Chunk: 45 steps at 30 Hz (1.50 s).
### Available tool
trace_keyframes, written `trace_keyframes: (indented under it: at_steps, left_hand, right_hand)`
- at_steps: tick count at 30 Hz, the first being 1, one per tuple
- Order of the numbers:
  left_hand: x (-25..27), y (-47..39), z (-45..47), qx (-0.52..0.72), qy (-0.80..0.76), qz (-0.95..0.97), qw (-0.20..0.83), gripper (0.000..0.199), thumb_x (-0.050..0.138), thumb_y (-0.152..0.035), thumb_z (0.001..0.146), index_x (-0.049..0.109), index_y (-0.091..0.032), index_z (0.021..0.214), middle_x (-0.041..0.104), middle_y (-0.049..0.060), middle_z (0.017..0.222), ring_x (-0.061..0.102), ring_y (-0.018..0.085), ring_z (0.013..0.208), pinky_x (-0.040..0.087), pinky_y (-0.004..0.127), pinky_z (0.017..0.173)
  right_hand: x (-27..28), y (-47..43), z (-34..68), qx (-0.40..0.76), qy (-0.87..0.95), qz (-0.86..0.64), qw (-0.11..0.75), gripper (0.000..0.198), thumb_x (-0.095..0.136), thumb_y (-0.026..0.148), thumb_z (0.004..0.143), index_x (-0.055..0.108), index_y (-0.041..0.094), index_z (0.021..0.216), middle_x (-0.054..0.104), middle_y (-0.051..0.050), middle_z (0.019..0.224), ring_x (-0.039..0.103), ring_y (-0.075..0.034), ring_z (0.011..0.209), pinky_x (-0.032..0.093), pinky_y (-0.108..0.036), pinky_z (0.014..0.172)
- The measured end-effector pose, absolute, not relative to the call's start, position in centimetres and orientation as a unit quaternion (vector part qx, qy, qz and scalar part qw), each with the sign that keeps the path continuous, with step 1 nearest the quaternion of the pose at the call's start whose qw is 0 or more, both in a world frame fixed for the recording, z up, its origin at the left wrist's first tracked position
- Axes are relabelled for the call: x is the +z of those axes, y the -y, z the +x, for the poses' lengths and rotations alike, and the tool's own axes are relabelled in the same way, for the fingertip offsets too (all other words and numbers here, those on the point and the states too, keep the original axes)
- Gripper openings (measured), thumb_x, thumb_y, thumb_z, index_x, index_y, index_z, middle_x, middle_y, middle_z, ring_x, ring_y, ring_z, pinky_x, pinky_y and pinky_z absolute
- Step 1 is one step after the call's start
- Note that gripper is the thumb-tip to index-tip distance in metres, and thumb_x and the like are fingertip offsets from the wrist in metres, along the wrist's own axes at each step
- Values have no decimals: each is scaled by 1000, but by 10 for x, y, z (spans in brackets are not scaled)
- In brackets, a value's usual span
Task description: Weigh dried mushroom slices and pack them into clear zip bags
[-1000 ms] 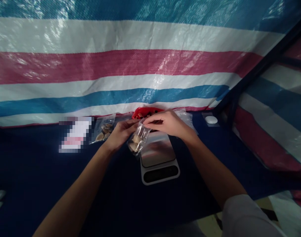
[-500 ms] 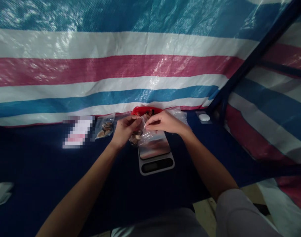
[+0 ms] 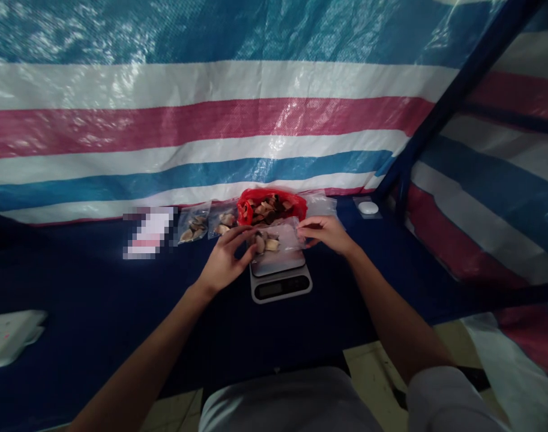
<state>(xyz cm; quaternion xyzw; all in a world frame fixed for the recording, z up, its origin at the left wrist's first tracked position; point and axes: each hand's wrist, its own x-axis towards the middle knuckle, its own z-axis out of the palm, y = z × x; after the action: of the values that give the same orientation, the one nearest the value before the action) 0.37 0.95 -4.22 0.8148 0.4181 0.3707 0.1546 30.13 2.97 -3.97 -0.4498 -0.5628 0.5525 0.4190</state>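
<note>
A clear plastic bag (image 3: 289, 235) lies over the kitchen scale (image 3: 280, 289), with brown and cream dried slices (image 3: 267, 242) gathered in its left end. The slices look like dried mushroom. My right hand (image 3: 325, 234) pinches the bag's right edge between thumb and fingers. At the bag's left end, my left hand (image 3: 226, 258) has its thumb and fingers apart beside the slices; whether they touch the plastic is hard to see. Just behind the scale sits an open red plastic bag (image 3: 246, 210) full of similar slices.
Two filled clear bags, a left one (image 3: 193, 225) and a right one (image 3: 222, 223), lie left of the red bag. Farther left is a blurred-out item (image 3: 150, 233). A white round object (image 3: 368, 208) lies right; a white device (image 3: 12, 337) is at the left edge. Striped sheeting (image 3: 210, 126) stands behind.
My hands have moved apart and the clear bag, earlier bunched between them, now lies spread over the scale. My left hand's fingers have opened. The red bag shows more fully.
</note>
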Motion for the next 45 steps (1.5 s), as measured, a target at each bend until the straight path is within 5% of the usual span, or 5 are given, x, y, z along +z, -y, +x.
trace_keyframes:
  at_steps: [15,20,26,32,45]
  left_hand:
    - [-55,-6,-6,355,-434,820,115,42,53,-45,102,70,-21,131,69,14,139,64,29,130,49,49,114]
    - [-62,0,-30,314,-466,826,46,41,50,-42,101,70,-21,131,70,14,136,64,33,128,49,53,110]
    - [-75,4,-45,251,-471,844,45,49,53,-44,99,66,-23,140,63,16,148,56,38,140,40,60,118]
    - [-84,5,-44,170,-497,850,39,56,50,-48,101,58,-23,150,46,15,163,40,40,153,29,66,124]
    - [-83,5,-42,100,-524,846,0,59,44,-49,103,55,-20,153,41,13,166,37,37,154,28,61,126]
  right_hand:
    - [-49,-33,324,497,588,-493,405,42,85,53,75,81,19,100,80,-8,89,78,-23,86,65,-29,62]
    - [-56,-31,345,300,644,-553,435,39,75,55,82,81,19,96,82,-11,98,78,-32,95,66,-42,77]
    - [-81,-13,349,44,798,-540,264,34,58,41,98,77,24,121,72,-10,136,64,-32,131,52,-48,112]
    - [-101,-6,344,6,830,-532,167,45,47,38,105,64,20,143,55,-13,157,47,-34,149,38,-57,123]
    - [-102,-5,344,-1,832,-535,147,47,46,39,107,60,22,148,50,-12,161,44,-32,152,36,-56,124]
